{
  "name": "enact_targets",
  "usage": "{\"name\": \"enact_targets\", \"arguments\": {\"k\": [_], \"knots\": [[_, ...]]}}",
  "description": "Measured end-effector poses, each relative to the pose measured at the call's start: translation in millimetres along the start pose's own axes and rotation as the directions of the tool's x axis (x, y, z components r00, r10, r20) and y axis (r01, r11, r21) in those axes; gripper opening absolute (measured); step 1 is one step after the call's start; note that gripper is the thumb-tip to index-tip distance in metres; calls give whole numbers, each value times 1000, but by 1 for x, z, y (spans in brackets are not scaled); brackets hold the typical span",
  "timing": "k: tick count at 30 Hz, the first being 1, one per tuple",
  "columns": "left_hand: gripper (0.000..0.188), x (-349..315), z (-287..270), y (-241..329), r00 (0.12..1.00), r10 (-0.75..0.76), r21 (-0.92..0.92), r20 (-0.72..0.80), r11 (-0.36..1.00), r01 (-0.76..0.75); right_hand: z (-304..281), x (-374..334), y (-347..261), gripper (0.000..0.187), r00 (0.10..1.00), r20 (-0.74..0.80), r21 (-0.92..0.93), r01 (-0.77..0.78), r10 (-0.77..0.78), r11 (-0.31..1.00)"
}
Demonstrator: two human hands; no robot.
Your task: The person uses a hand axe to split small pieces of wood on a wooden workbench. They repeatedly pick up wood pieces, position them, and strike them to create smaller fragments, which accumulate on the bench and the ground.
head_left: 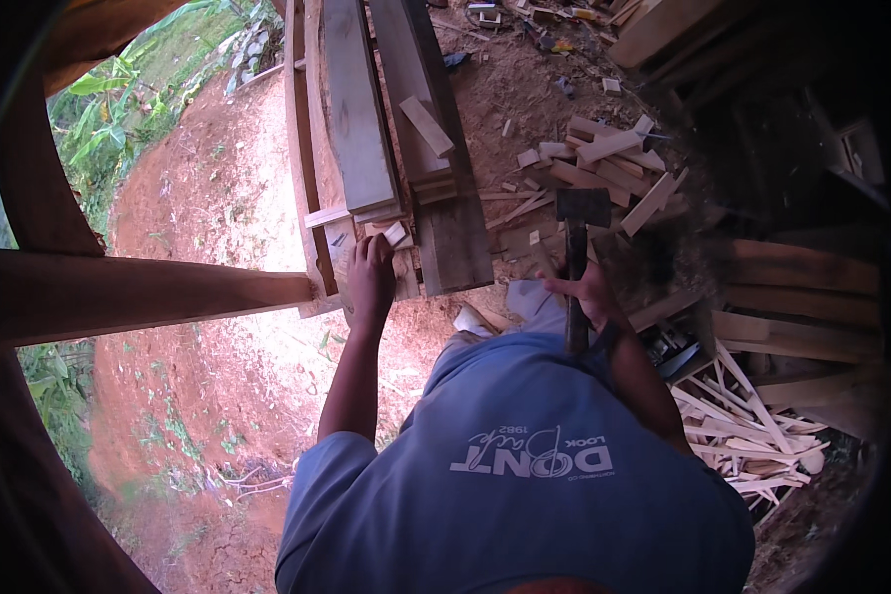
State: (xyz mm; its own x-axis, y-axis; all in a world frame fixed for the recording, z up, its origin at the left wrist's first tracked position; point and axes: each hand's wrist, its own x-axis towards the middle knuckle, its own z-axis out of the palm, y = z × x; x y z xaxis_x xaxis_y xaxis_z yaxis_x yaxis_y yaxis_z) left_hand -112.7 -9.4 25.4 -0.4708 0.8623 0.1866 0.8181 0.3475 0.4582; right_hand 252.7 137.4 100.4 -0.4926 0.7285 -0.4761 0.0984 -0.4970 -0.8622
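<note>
My left hand (371,280) is at the near end of a stack of long planks (358,124). Its fingers are closed at a small pale wood block (396,234), which sits at the plank ends. My right hand (591,289) is wrapped round the dark handle of a hammer (584,206), held upright in front of my body with its blocky head uppermost. A thin piece of wood (544,259) shows beside the right fingers; whether the hand touches it I cannot tell. A loose short board (428,126) lies across the right-hand planks.
A thick timber beam (148,297) runs in from the left to the plank stack. Wood offcuts (614,163) are heaped on the ground ahead right, and thin wood strips (752,426) pile up at my right. Stacked boards (802,297) stand farther right. Bare reddish earth (198,376) slopes at left.
</note>
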Motion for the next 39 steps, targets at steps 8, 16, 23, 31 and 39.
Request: {"name": "enact_targets", "arguments": {"k": [8,16,23,31,39], "knots": [[38,-14,27,92,992,78,-600,104,800,-1,6,18,1,45,988,-139,-601,-34,-63,799],[40,-7,71,99,995,17,-759,100,648,65,51,17,-25,48,991,-103,-548,13,-83,836],[48,-23,102,89,977,-20,-832,213,521,192,85,31,10,45,981,-155,-550,10,-114,835],[59,-31,106,86,984,-17,-827,180,539,161,93,39,11,44,979,-202,-458,-85,-10,885],[58,-26,99,87,988,-28,-800,149,585,137,100,45,16,43,980,-193,-472,-49,-49,880]]}}
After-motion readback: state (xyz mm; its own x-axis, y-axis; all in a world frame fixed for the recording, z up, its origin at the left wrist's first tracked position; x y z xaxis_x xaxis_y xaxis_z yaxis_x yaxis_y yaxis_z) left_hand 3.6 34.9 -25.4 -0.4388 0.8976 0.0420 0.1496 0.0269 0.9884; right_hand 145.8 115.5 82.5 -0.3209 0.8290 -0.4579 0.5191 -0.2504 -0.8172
